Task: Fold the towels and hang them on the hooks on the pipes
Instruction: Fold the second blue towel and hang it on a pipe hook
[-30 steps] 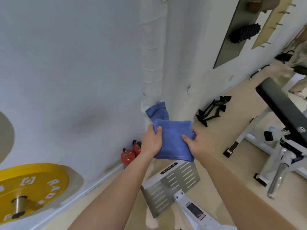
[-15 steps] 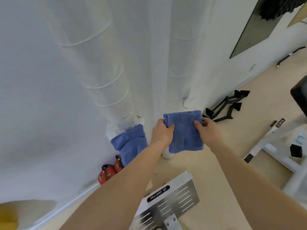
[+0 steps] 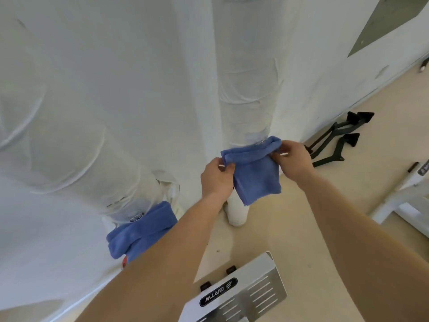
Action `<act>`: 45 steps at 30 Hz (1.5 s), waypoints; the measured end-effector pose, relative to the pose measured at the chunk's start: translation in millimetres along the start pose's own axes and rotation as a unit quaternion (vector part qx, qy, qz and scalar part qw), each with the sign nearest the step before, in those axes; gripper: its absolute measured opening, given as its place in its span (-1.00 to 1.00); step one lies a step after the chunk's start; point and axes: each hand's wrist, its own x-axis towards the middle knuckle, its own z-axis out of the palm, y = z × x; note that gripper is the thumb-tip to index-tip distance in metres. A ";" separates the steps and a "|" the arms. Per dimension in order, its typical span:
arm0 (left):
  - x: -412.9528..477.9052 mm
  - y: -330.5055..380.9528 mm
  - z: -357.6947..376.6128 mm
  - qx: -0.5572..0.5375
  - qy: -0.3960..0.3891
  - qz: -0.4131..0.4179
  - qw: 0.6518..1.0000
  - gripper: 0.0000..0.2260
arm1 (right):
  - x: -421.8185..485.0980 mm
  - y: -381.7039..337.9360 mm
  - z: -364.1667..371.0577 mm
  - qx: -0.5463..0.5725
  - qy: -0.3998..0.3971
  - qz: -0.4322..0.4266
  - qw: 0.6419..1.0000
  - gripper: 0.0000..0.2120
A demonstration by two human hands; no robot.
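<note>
While both hands hold it up, the towel (image 3: 255, 175) lies against the right pipe (image 3: 246, 77), low on the white wrapping. Its folded top edge is pushed to the pipe and the rest hangs free below. The left hand (image 3: 216, 180) pinches the top left corner, its grip of thumb and forefinger clamped on the cloth. The right hand (image 3: 293, 159) pinches the top right corner, its grip likewise closed on the rolled edge. A small glint of metal, a hook (image 3: 261, 142), shows just above that edge near the right hand; whether the cloth is caught on it cannot be told.

To the left and lower, a second towel (image 3: 144, 231), also blue, hangs folded from another hook (image 3: 137, 216) low on the left pipe (image 3: 69, 135), which is wrapped in white too. A bit of something red (image 3: 124, 261) shows beneath it, mostly hidden by the left forearm.

On the beige floor (image 3: 301, 228), black handles (image 3: 336, 140) lie by the wall to the right of the hands. A white slotted plate (image 3: 255, 298) with a black label sits at the bottom of the view. A white frame (image 3: 406, 194) stands at the right edge, and a grey panel (image 3: 383, 24) hangs on the wall above.
</note>
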 end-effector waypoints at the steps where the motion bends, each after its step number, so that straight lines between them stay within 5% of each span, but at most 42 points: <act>1: 0.9 -5.2 3.7 -0.006 -0.009 -0.027 1.000 -0.86 | 0.3 6.9 3.5 0.010 -0.014 0.018 1.000 -0.92; 5: -5.7 -4.8 12.3 -0.100 -0.049 -0.117 0.987 -0.84 | -0.5 11.2 8.0 0.061 -0.008 0.081 0.995 -0.88; 9: -6.3 0.2 7.3 -0.080 -0.034 -0.109 0.990 -0.86 | -13.8 -9.4 -3.7 0.013 0.061 0.009 0.998 -0.79; 13: -11.1 1.1 4.9 -0.090 0.017 -0.113 0.989 -0.81 | -26.4 -11.5 -7.4 0.053 0.025 0.002 0.998 -0.82; 16: -20.6 2.7 5.2 0.080 0.114 0.036 0.990 -0.83 | -20.0 -13.2 -6.5 0.033 0.022 0.007 0.999 -0.78; 19: -30.8 9.4 8.5 0.205 0.147 0.198 0.947 -0.90 | -11.6 -17.8 -6.4 -0.006 0.032 0.021 0.999 -0.77; 25: -32.6 18.3 14.7 0.257 0.126 0.253 0.924 -0.80 | -15.6 -23.9 -1.1 0.001 0.093 -0.010 0.996 -0.87; 33: -30.1 10.6 17.5 0.283 0.069 0.246 0.924 -0.59 | -36.0 13.3 -6.8 0.041 -0.112 -0.037 0.992 -0.41; 45: -30.1 14.9 23.2 0.350 0.057 0.216 0.910 -0.73 | -30.7 10.4 1.5 -0.053 -0.154 -0.023 0.986 -0.55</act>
